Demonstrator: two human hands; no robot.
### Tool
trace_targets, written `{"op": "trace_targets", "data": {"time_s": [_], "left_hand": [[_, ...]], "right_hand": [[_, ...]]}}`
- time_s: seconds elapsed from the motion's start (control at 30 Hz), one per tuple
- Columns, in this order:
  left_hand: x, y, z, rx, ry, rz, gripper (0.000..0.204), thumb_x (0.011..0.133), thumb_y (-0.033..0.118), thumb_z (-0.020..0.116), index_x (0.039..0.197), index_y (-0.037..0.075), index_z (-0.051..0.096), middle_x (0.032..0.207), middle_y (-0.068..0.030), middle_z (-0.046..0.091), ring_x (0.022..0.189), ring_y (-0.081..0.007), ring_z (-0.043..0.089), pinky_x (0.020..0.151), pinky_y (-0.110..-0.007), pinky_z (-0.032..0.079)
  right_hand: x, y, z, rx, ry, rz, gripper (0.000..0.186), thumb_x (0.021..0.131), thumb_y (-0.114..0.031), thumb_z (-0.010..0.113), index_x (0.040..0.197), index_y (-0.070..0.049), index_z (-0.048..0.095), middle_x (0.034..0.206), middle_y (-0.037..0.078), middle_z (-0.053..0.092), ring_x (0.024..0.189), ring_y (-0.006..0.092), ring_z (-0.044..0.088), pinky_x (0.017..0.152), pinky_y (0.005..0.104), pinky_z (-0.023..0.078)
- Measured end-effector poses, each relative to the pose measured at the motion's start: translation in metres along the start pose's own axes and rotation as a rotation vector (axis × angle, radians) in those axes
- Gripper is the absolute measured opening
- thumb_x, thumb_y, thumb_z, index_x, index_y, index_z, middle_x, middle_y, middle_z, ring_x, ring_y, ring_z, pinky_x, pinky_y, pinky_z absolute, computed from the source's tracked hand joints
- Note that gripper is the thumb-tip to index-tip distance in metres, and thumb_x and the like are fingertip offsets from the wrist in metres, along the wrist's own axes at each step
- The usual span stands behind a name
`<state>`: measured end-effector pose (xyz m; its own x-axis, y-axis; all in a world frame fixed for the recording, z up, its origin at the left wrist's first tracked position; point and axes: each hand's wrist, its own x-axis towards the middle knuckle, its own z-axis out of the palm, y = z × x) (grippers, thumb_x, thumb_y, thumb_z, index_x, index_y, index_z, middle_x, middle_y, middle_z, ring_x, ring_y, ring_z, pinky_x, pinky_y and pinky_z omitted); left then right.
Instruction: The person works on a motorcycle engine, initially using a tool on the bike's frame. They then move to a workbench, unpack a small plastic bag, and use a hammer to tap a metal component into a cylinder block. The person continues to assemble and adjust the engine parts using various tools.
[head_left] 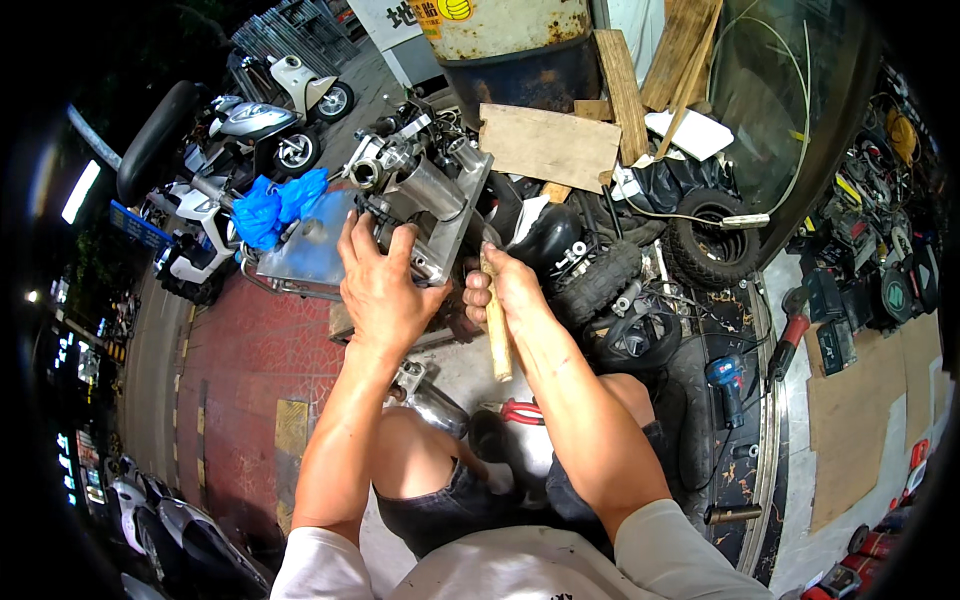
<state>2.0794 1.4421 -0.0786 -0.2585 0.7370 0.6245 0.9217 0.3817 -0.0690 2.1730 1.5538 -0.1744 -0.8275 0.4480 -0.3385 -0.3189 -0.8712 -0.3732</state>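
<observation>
Grips a pale wooden handle [499, 345] in the closed right hand [512, 285], just beside a silver, cylinder-studded metal assembly [435, 190]. Rests the left hand [380, 285], spread and bent-fingered, against that assembly, near a crumpled bright-blue plastic bag [263, 214]. Has red-handled metal pliers [521, 412] on the pale floor [458, 368] below.

The right hand [508, 285] covers part of the handle [500, 350], whose far end seems lost beside the plate [462, 222]. The top edge cuts off the drum [520, 60] (a rusty one).
</observation>
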Motion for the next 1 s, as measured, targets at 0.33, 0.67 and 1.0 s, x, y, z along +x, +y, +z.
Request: {"op": "trace_targets", "data": {"time_s": [0.33, 0.67, 1.0], "left_hand": [[-0.001, -0.005, -0.002, -0.018, -0.001, 0.023, 0.071, 0.056, 0.019, 0.096, 0.119, 0.012, 0.065, 0.141, -0.0281, 0.051, 0.139, -0.0478, 0.044, 0.105, -0.054, 0.05], [0.002, -0.013, -0.002, -0.041, 0.043, 0.022, 0.068, 0.057, 0.02, 0.095, 0.117, 0.012, 0.066, 0.137, -0.027, 0.052, 0.133, -0.0476, 0.049, 0.101, -0.054, 0.052], [-0.002, -0.008, -0.001, -0.086, -0.027, -0.012, 0.069, 0.06, 0.021, 0.095, 0.12, 0.011, 0.064, 0.14, -0.0274, 0.048, 0.133, -0.0491, 0.048, 0.105, -0.054, 0.049]], "right_hand": [[-0.001, -0.005, -0.007, 0.013, -0.033, 0.012, 0.031, 0.109, -0.04, 0.049, 0.102, -0.009, 0.052, 0.069, -0.002, 0.049, 0.052, 0.0132, 0.044, 0.045, 0.0298, 0.035], [-0.019, -0.002, 0.01, -0.067, -0.009, 0.099, 0.027, 0.106, -0.037, 0.055, 0.101, -0.01, 0.051, 0.065, -0.004, 0.042, 0.048, 0.0092, 0.037, 0.041, 0.0275, 0.03], [-0.007, -0.006, -0.012, -0.14, -0.041, 0.014, 0.032, 0.107, -0.04, 0.054, 0.103, -0.009, 0.051, 0.067, -0.003, 0.045, 0.05, 0.0121, 0.042, 0.043, 0.03, 0.034]]}}
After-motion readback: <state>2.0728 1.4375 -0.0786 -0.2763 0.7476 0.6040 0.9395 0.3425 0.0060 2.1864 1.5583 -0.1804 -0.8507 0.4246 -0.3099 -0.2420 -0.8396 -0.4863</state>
